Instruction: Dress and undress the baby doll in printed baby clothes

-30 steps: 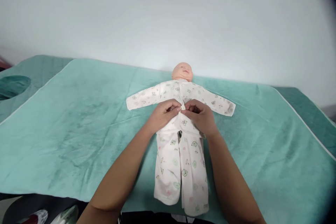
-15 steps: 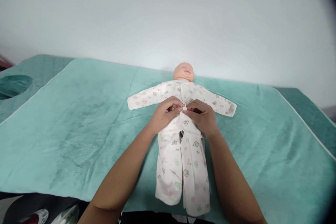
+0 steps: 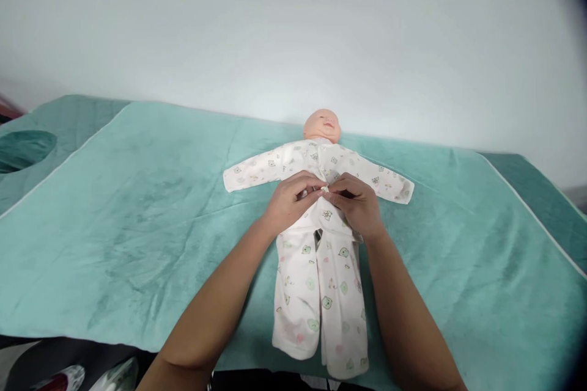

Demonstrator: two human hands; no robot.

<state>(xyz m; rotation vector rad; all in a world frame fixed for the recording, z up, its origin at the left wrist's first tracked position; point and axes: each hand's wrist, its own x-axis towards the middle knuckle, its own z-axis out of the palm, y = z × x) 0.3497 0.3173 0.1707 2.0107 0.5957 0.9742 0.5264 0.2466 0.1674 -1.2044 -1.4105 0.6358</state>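
A baby doll (image 3: 321,125) lies on its back, head toward the wall. It wears a white printed long-sleeved top (image 3: 297,154) with the sleeves spread to both sides, and matching pants (image 3: 298,293). At the middle of the top's front opening, my left hand (image 3: 296,198) pinches the cloth edge from the left. My right hand (image 3: 355,200) pinches the same spot from the right, its fingertips almost meeting the left ones. The fingers cover whatever fastener is there.
A teal velvety cover (image 3: 137,208) with pale piping spreads beneath the doll. A round hole (image 3: 25,149) is at its far left. Behind rises a white wall (image 3: 275,30). Clear plastic-looking items (image 3: 114,376) show below the front edge at lower left.
My left fingers have closed in nearer to my right fingertips, and less cloth shows between them. The doll and its clothes lie essentially as before.
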